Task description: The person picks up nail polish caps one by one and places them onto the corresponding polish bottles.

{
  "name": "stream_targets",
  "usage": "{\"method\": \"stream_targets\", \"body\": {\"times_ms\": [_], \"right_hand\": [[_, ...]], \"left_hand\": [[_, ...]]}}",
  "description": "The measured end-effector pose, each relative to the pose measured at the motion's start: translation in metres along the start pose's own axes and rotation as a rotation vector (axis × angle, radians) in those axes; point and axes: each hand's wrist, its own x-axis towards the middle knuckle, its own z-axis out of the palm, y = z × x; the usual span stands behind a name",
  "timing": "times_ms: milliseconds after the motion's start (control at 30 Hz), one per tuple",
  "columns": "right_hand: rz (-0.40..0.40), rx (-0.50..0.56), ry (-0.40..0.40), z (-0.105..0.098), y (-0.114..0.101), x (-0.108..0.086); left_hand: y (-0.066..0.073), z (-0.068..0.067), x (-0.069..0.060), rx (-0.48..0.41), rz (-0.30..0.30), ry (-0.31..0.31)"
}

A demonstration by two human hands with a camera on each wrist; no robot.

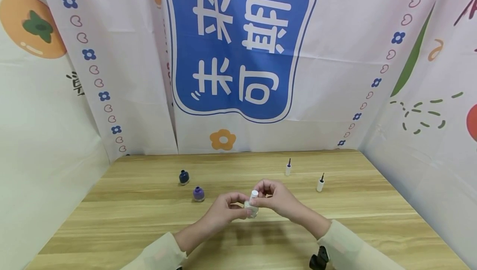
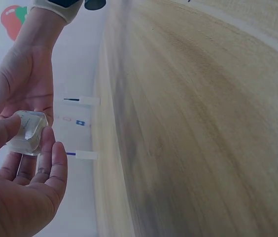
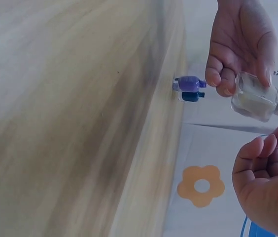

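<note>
Between my two hands, above the table, is a clear glass nail polish bottle (image 1: 251,210) with pale contents and a white cap (image 1: 254,194). My left hand (image 1: 225,210) pinches the glass body between thumb and fingers. With thumb and fingertips my right hand (image 1: 277,199) grips the white cap, which sits on the bottle's neck. In the right wrist view the bottle (image 3: 255,98) is tilted over on its side, the camera being turned. Whether the cap is fully screwed down cannot be told.
On the left stand a dark blue polish bottle (image 1: 184,177) and a purple polish bottle (image 1: 199,194), both uncapped. To the right, two white caps stand brush-up: one with a purple brush (image 1: 288,169), one with a dark brush (image 1: 320,184). A printed cloth (image 1: 238,133) hangs behind the wooden table (image 1: 149,203).
</note>
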Motion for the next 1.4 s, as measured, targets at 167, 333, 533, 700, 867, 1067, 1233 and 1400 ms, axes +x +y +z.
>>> {"method": "stream_targets", "body": {"times_ms": [167, 333, 533, 700, 867, 1067, 1233, 1400], "right_hand": [[-0.034, -0.001, -0.078, -0.011, -0.003, 0.002], [-0.134, -0.021, -0.209, -0.02, -0.003, 0.004], [-0.123, -0.034, -0.259, -0.018, -0.004, 0.005], [-0.105, -0.027, -0.232, -0.015, -0.003, 0.005], [-0.098, -0.048, -0.181, -0.011, -0.001, 0.006], [-0.051, -0.047, -0.116, -0.007, 0.0, 0.005], [-0.032, -0.046, -0.073, -0.003, -0.001, 0.005], [-0.021, -0.04, -0.056, -0.001, -0.001, 0.004]], "left_hand": [[0.001, 0.0, 0.001, -0.003, 0.003, 0.004], [0.001, -0.001, 0.001, 0.001, 0.003, 0.011], [0.0, 0.0, 0.0, -0.004, 0.007, 0.012], [0.0, 0.0, 0.0, -0.012, 0.008, 0.006], [0.0, -0.001, -0.001, -0.015, 0.004, -0.001], [0.0, -0.001, -0.001, -0.014, 0.007, -0.005], [0.0, 0.0, -0.001, -0.021, 0.011, -0.006], [0.0, 0.001, -0.002, -0.029, 0.017, -0.009]]}}
